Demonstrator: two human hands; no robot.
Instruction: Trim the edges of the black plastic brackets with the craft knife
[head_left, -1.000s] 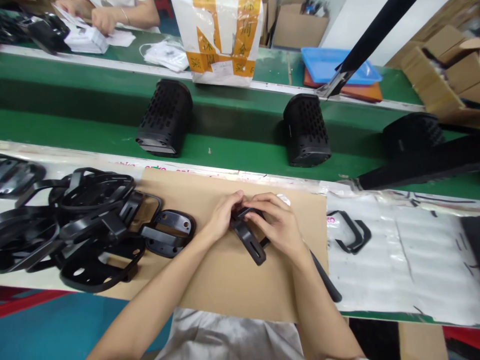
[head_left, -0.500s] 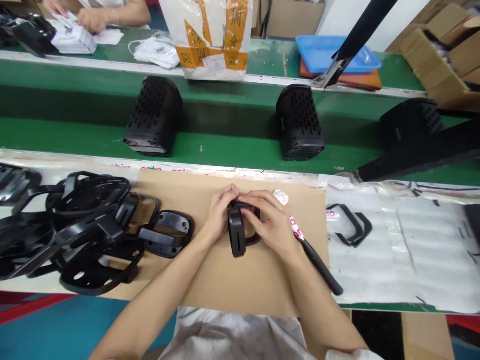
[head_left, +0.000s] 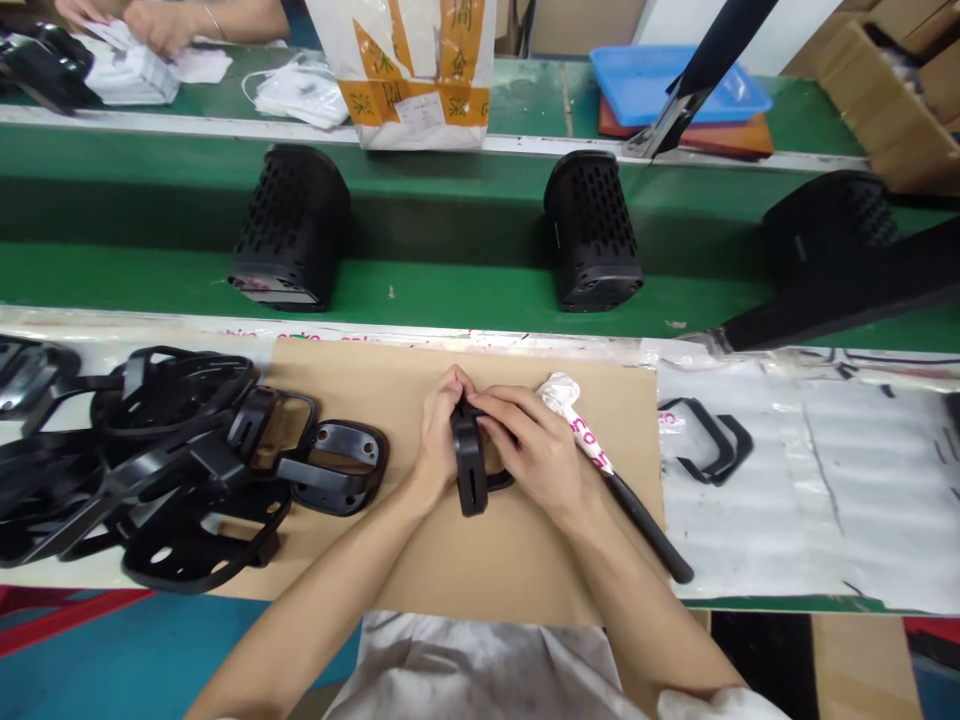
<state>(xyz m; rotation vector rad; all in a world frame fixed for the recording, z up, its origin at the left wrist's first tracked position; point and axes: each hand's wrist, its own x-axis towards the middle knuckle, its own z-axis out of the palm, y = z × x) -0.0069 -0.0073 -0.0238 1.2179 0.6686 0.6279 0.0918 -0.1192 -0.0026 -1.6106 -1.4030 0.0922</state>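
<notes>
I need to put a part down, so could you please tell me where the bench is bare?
Bare: cardboard sheet below both hands, and plastic sheet right of the U-shaped pieces. Crowded: pile of black frames at left.

The surface (head_left: 825,500) wears clear plastic sheeting, with a brown cardboard sheet (head_left: 480,570) at its middle. A heap of black plastic frames (head_left: 150,460) lies at left, two black U-shaped pieces (head_left: 709,440) at right, a black-handled tool (head_left: 637,520) between.

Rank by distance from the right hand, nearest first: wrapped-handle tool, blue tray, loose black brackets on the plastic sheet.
1. Wrapped-handle tool, right beside the right hand.
2. Loose black brackets, farther right on the plastic sheet.
3. Blue tray, far side, beyond the conveyor.
</notes>
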